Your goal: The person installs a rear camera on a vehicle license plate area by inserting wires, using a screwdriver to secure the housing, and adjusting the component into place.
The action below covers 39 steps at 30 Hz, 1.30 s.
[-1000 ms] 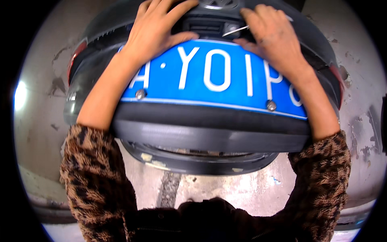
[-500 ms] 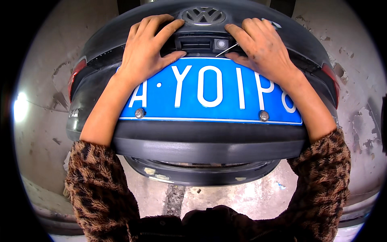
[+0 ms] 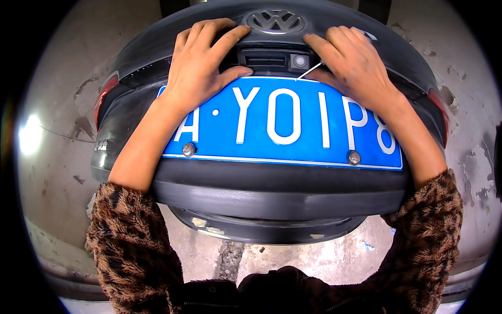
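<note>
A blue licence plate [image 3: 259, 125] with white characters sits on the dark grey trunk lid of a car [image 3: 272, 180]. My left hand [image 3: 197, 65] is spread, its fingers on the lid above the recess and its thumb along the plate's top edge. On the other side, my right hand [image 3: 353, 63] rests on the lid, index finger stretched out and thumb low near the plate. A thin pale stick [image 3: 308, 71] slants from the plate's top edge to beneath that hand; whether the hand grips it is unclear. Between the hands lie a dark handle recess [image 3: 261, 62] and a small camera [image 3: 299, 62].
Two round metal bolt heads, left [image 3: 189, 149] and right [image 3: 354, 157], sit along the plate's lower edge. A round chrome emblem [image 3: 276, 22] is above the recess. Red tail lights flank the lid. Below is the bumper [image 3: 266, 230], with pale patches.
The view has shifted, so car and hands appear slightly further right and lower. Both hands keep nearly the same hold on the lid, and the stick stays by the right hand.
</note>
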Available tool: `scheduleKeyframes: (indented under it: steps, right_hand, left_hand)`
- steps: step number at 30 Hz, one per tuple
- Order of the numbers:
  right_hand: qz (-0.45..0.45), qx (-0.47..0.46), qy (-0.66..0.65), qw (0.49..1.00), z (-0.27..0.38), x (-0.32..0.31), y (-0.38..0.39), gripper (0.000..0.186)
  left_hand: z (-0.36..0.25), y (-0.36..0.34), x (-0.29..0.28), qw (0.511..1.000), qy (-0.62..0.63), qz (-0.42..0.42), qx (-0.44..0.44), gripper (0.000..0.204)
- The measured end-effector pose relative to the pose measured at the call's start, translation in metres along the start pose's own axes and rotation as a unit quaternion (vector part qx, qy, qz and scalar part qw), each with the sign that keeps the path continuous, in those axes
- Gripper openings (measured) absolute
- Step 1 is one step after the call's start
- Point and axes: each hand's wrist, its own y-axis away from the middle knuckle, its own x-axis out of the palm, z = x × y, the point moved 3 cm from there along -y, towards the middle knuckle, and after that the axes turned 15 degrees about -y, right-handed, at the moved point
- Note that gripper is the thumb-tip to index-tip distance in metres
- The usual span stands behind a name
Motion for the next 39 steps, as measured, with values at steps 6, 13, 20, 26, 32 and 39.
scheduleKeyframes:
  steps: [6, 13, 20, 26, 32, 39]
  right_hand:
    - [-0.003, -0.059, -0.012, 0.998, 0.006, -0.002, 0.004, 0.039]
    - [-0.023, -0.095, -0.014, 0.995, 0.006, -0.001, 0.008, 0.037]
    - [-0.015, -0.112, -0.015, 0.993, 0.008, -0.004, 0.004, 0.036]
    - [-0.042, -0.078, -0.003, 0.996, 0.01, -0.004, 0.005, 0.042]
    - [-0.022, -0.045, 0.022, 0.999, 0.014, -0.003, 0.008, 0.031]
    - [-0.029, -0.062, 0.004, 0.998, 0.011, 0.0, 0.009, 0.026]
  left_hand:
    - [0.006, -0.001, -0.007, 0.999, 0.029, 0.011, 0.007, 0.075]
    - [0.002, -0.004, -0.009, 0.998, 0.053, 0.002, 0.035, 0.069]
    - [0.0, -0.003, -0.016, 0.996, 0.074, -0.026, 0.046, 0.052]
    - [-0.006, -0.002, -0.021, 0.995, 0.03, -0.05, 0.079, 0.047]
    - [-0.013, -0.002, -0.021, 0.995, 0.028, -0.06, 0.07, 0.049]
    - [-0.016, -0.004, -0.019, 0.996, 0.052, -0.049, 0.061, 0.05]
